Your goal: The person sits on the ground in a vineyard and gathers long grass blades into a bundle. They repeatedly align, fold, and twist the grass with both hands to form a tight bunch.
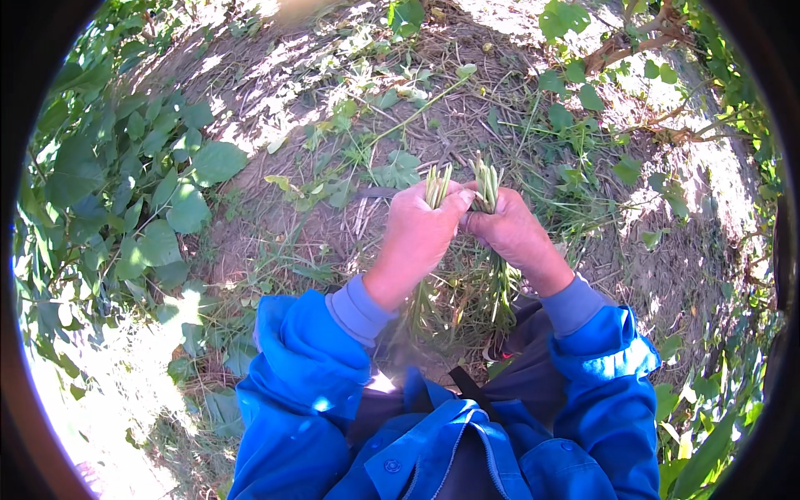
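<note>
My left hand (pixel 417 232) is closed around a bunch of thin green stems (pixel 437 185), whose cut-looking ends stick up above the fist. Close against it, my right hand (pixel 518 237) grips a second bunch of stems (pixel 486 185). The two hands meet at the thumbs in front of my body. Below the right fist hang narrow green leaves (pixel 502 292) of its bunch, and similar leaves (pixel 423 304) trail under the left one. Fingers on the far side of both bunches are hidden.
Dry soil (pixel 333 158) strewn with straw and weeds lies ahead. Broad-leaved plants (pixel 158 200) crowd the left. Woody branches (pixel 637 42) with leaves reach in at the upper right, and more greenery (pixel 708 458) stands at the lower right. A dark shoe (pixel 498 353) shows near my legs.
</note>
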Tool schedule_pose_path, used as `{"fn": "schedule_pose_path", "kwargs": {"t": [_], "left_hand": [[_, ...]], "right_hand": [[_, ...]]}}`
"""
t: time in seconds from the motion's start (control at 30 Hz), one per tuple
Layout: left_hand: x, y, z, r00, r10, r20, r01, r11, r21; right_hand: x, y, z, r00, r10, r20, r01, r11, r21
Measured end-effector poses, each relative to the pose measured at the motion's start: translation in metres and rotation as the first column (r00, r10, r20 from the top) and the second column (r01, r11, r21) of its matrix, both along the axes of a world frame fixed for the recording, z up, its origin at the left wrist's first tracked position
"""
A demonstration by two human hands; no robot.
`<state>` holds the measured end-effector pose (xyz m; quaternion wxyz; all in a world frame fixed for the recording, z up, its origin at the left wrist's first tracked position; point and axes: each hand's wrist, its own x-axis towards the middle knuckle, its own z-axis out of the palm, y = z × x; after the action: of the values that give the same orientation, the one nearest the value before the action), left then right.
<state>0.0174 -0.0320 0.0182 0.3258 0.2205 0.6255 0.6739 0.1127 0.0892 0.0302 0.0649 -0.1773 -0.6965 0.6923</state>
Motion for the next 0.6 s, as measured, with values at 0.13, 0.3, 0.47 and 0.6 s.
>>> {"fn": "schedule_pose_path", "kwargs": {"t": [0.13,0.3,0.47,0.6], "left_hand": [[0.002,0.002,-0.003,0.999,-0.036,-0.003,0.036,0.999,-0.005],[0.000,0.001,-0.003,1.000,-0.012,0.000,0.012,1.000,-0.026],[-0.020,-0.006,0.012,0.989,0.099,0.106,-0.100,0.995,0.007],[-0.057,-0.018,0.023,0.953,0.236,0.192,-0.255,0.963,0.082]], "right_hand": [[0.001,0.000,-0.005,0.999,0.026,0.037,-0.026,0.999,-0.022],[0.000,-0.001,-0.004,0.997,0.040,0.066,-0.043,0.999,0.034],[0.005,0.003,-0.003,0.994,0.021,0.110,-0.022,1.000,0.015],[0.005,0.005,-0.002,0.988,0.031,0.153,-0.029,0.999,-0.014]]}}
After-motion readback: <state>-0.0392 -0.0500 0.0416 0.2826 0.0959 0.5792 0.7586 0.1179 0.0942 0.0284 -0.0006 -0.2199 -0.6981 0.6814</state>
